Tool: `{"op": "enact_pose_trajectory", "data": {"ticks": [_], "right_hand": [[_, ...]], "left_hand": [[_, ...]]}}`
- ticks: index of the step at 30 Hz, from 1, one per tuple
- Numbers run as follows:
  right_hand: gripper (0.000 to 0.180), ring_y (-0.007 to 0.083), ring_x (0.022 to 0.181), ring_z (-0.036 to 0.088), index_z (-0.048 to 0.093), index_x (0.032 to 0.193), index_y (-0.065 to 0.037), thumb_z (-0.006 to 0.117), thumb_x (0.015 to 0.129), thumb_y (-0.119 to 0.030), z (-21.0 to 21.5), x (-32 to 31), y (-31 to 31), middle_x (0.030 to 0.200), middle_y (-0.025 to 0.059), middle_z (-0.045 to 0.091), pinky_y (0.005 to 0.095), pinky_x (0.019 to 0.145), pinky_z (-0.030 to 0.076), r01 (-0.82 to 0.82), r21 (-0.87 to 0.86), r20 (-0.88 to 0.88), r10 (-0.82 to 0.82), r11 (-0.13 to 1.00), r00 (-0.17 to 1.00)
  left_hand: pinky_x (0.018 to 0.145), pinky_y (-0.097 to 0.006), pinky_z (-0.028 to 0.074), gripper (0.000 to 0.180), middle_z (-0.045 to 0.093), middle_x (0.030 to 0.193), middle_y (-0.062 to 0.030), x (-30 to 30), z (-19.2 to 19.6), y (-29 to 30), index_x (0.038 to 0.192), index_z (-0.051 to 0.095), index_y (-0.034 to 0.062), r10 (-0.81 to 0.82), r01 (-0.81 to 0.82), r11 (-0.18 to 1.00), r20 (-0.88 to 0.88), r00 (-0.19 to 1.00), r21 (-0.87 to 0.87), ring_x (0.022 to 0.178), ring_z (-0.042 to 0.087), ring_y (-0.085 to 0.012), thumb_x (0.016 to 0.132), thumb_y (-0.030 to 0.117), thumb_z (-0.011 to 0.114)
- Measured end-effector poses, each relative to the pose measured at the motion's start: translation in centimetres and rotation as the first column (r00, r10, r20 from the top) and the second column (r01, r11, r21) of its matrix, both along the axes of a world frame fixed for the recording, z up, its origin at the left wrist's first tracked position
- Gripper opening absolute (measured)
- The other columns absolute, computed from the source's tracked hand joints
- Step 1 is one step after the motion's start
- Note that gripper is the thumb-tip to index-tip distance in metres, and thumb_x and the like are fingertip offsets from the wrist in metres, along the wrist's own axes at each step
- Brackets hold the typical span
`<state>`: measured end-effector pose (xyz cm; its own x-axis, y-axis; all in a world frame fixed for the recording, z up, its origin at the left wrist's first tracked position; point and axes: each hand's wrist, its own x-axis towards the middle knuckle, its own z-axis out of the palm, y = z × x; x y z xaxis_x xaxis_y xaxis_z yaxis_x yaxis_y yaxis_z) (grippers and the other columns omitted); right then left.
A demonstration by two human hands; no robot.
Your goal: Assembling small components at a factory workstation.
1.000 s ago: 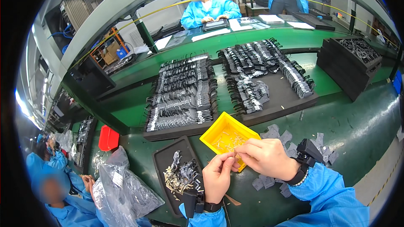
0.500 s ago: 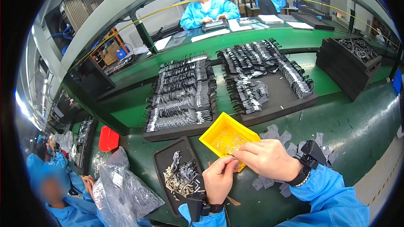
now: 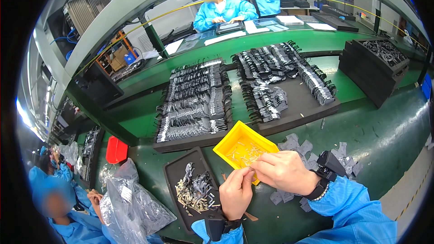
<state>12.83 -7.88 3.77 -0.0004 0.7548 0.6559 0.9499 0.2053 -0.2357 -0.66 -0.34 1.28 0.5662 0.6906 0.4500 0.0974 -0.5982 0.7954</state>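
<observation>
My left hand (image 3: 236,193) and my right hand (image 3: 282,171) meet fingertip to fingertip just over the near edge of a small yellow bin (image 3: 244,147) holding thin pale pins. Both pinch something tiny between them; it is too small to make out. Left of my left hand lies a black tray (image 3: 176,171) with a heap of small grey and tan parts (image 3: 194,190). Small grey square pieces (image 3: 302,146) lie scattered on the green table by my right wrist, which wears a black band.
Two large black trays (image 3: 298,108) filled with rows of black-and-silver parts (image 3: 194,101) lie beyond the bin. A stack of black trays (image 3: 377,65) stands far right. Clear plastic bags (image 3: 131,201) and a red bin (image 3: 116,150) sit left. Other workers in blue sit left and across the bench.
My hands have stayed together at the yellow bin's near edge, with only slight finger movement. Nothing else has shifted.
</observation>
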Motion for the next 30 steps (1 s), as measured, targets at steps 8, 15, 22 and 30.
{"op": "enact_pose_trajectory", "data": {"ticks": [8,15,22,30], "right_hand": [[0.009,0.022,0.057,0.06,0.061,0.077,-0.007,0.065,0.069,-0.008,-0.5,0.9,0.4,0.069,0.0055,0.059,0.0298,0.051,0.048,0.171,-0.004,-0.171,-0.169,0.985,0.971],[0.01,0.0225,0.061,0.061,0.062,0.081,-0.008,0.063,0.071,-0.006,-0.5,0.7,0.5,0.071,0.0055,0.059,0.0289,0.055,0.049,0.2,-0.022,-0.066,-0.202,0.979,0.977],[0.013,0.0197,0.065,0.06,0.06,0.084,-0.009,0.064,0.073,-0.014,0.5,-0.1,0.1,0.077,0.0018,0.058,0.0287,0.055,0.048,0.016,0.012,-0.176,-0.014,1.0,0.984],[0.016,0.0161,0.068,0.059,0.057,0.082,-0.008,0.064,0.07,-0.015,-0.2,0.1,0.2,0.072,0.0007,0.054,0.0278,0.053,0.047,-0.018,0.002,0.013,0.018,1.0,1.0]], "left_hand": [[0.066,-0.029,0.054,0.018,0.061,0.088,-0.0142,-0.7,0.5,0.9,0.1,0.054,-0.0052,-0.125,0.309,0.69,0.313,0.941,-0.654,0.073,0.064,-0.0207,0.086,0.005,0.055],[0.066,-0.028,0.052,0.02,0.06,0.091,-0.0112,-0.6,0.4,1.4,0.104,0.054,-0.0028,-0.104,0.354,0.646,0.382,0.918,-0.676,0.077,0.063,-0.0197,0.085,0.003,0.055],[0.063,-0.025,0.052,0.024,0.059,0.09,-0.0096,-0.2,0.6,0.9,0.106,0.051,-0.0022,-0.026,0.283,0.704,0.374,0.927,-0.651,0.075,0.062,-0.017,0.083,-0.003,0.056],[0.066,-0.025,0.053,0.024,0.062,0.088,-0.0117,-0.3,0.2,0.3,0.104,0.05,-0.0034,-0.046,0.172,0.844,0.252,0.967,-0.508,0.078,0.063,-0.0158,0.081,-0.005,0.057]]}}
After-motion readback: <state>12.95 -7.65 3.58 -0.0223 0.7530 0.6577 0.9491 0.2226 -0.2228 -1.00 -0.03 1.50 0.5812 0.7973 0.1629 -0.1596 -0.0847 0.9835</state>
